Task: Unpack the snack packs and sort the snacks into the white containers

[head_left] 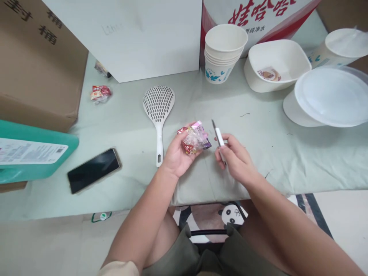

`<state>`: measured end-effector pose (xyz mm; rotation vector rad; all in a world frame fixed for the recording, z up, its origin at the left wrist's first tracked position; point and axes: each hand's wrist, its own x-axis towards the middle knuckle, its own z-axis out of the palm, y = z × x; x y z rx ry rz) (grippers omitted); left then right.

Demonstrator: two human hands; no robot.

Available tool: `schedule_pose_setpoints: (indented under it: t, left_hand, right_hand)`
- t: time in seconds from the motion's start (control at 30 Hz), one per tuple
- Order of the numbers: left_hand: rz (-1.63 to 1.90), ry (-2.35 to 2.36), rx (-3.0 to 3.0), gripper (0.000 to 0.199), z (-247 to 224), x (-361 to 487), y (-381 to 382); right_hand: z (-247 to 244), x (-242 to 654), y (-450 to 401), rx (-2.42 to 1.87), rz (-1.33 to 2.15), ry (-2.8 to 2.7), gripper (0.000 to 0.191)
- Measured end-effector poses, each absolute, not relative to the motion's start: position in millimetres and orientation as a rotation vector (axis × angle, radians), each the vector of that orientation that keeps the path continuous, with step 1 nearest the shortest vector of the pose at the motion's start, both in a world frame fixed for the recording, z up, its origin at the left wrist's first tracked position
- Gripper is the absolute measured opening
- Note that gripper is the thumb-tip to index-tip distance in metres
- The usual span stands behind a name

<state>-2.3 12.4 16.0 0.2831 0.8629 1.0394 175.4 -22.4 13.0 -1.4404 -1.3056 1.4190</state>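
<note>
My left hand is closed around a small bundle of shiny candy wrappers, red, purple and clear; whether anything is inside them I cannot make out. To its right, my right hand grips a white utility knife, its dark blade out and pointing up and away from me. The blade tip is close to the bundle but apart from it. A white slotted skimmer lies just left of my left hand, its handle toward me.
At left are a black phone, a green jug, a cardboard box and a red wrapped packet. Behind stand a white box and stacked paper cups. A white bowl and a lidded tub are right.
</note>
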Motion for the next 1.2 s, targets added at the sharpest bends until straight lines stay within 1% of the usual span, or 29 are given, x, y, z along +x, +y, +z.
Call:
schedule_pose_setpoints:
  t: [0.13, 0.27, 0.37, 0.6, 0.97, 1.07, 1.2]
  left_hand:
    - [1.015, 0.893, 0.376, 0.035, 13, 4, 12]
    - [1.032, 0.896, 0.472, 0.039, 10, 11, 11]
    - [1.054, 0.866, 0.511, 0.038, 8, 14, 11]
    - [1.094, 0.915, 0.525, 0.037, 9, 14, 14]
    - [1.161, 0.934, 0.462, 0.032, 7, 6, 20]
    - [1.184, 0.934, 0.450, 0.028, 6, 6, 21]
    - [1.206, 0.917, 0.456, 0.029, 5, 2, 25]
  right_hand:
    - [9, 163, -30, -1.262, 1.633, -1.314, 0.034]
    - [8, 159, -32, -1.315, 1.672, -1.237, 0.036]
    - [9, 159, -31, -1.346, 1.720, -1.183, 0.038]
    - [12, 154, -28, -1.327, 1.798, -1.155, 0.036]
    - [10, 149, -31, -1.330, 1.844, -1.184, 0.038]
    - [10, 149, -32, -1.354, 1.829, -1.216, 0.036]
    - [10, 150, -34, -1.369, 1.841, -1.243, 0.033]
